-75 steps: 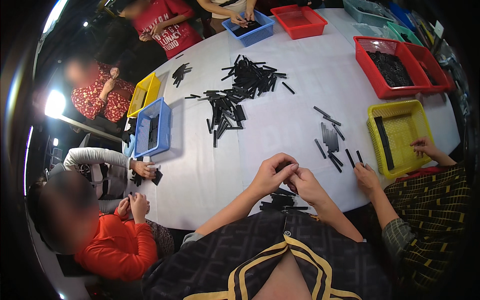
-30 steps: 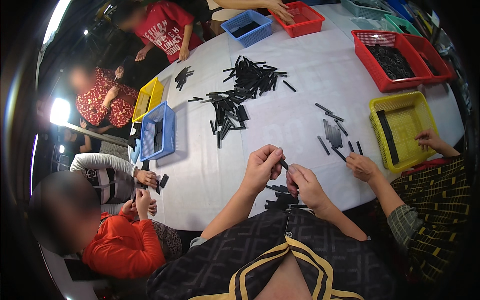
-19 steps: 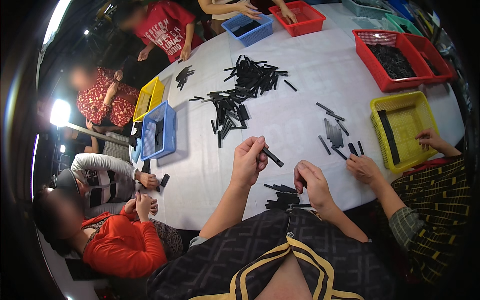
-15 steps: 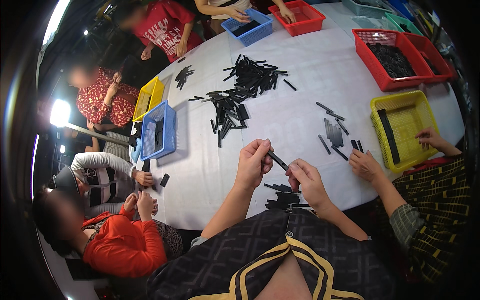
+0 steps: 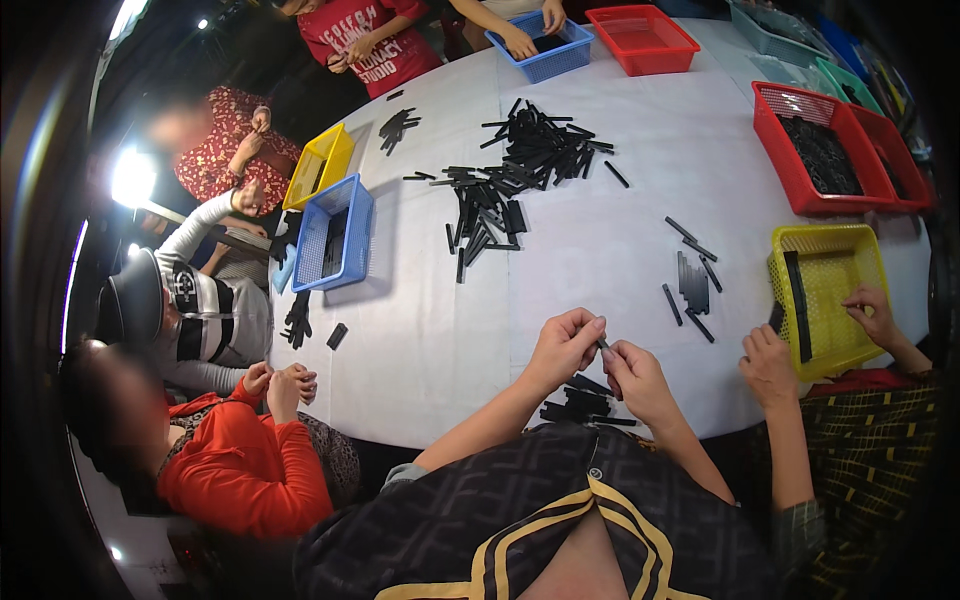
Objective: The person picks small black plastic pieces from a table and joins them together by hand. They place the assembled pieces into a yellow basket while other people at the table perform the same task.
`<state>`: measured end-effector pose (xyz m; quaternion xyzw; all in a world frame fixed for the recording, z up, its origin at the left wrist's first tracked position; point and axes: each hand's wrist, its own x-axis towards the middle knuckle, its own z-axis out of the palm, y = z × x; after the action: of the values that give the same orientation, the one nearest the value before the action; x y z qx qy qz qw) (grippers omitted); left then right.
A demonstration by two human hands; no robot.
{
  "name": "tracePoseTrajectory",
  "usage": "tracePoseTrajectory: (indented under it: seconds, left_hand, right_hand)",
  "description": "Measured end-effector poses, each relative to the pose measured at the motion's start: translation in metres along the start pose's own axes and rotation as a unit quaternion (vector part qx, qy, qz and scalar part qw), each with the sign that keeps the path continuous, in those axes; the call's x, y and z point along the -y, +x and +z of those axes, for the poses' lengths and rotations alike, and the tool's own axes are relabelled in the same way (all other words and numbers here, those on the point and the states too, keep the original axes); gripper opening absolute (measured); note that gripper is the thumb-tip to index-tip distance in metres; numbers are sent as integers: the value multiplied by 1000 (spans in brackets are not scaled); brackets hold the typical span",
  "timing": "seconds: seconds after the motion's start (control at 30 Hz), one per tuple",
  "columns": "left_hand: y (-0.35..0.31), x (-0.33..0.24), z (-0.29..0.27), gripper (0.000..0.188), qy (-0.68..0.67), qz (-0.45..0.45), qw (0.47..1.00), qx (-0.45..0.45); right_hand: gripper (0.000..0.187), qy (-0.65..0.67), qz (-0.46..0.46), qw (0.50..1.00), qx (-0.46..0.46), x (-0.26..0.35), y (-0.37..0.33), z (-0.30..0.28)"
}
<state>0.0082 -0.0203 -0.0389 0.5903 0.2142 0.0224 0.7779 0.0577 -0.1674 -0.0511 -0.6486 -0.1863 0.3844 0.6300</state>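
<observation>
My left hand (image 5: 563,350) pinches a slim black strip (image 5: 602,342) between thumb and fingers, in front of my chest. Close against it, my right hand (image 5: 640,378) has its fingertips closed at the strip's lower end. Most of the strip is hidden by my fingers. Beneath my hands, near the table edge, lies a small pile of black strips (image 5: 575,407). A larger heap of black strips (image 5: 535,150) spreads over the middle of the white table (image 5: 420,340). Off to the right sits a neat row of strips (image 5: 691,282) with several loose ones around it.
At right, a co-worker's hands (image 5: 770,365) are by a yellow basket (image 5: 870,330); red baskets (image 5: 765,150) stand beyond it. Blue (image 5: 360,225) and yellow (image 5: 340,160) baskets line the left edge, where several people work. Another blue basket (image 5: 560,65) and a red one (image 5: 650,70) are at the far side.
My hands have come closer together, and less of the strip shows between them. The view has shifted, so the table sits further right. The right co-worker's hand has moved toward the yellow basket.
</observation>
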Motion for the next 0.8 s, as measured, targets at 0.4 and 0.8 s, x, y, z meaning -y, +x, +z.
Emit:
tracePoseTrajectory:
  seconds: [0.4, 0.8]
  left_hand:
    - [131, 39, -151, 37, 469, 94, 814, -330]
    - [203, 2, -142, 56, 634, -44, 692, -341]
  right_hand:
    - [30, -217, 23, 942, -253, -108, 35, -65]
    - [24, -330, -7, 884, -331, -105, 56, -59]
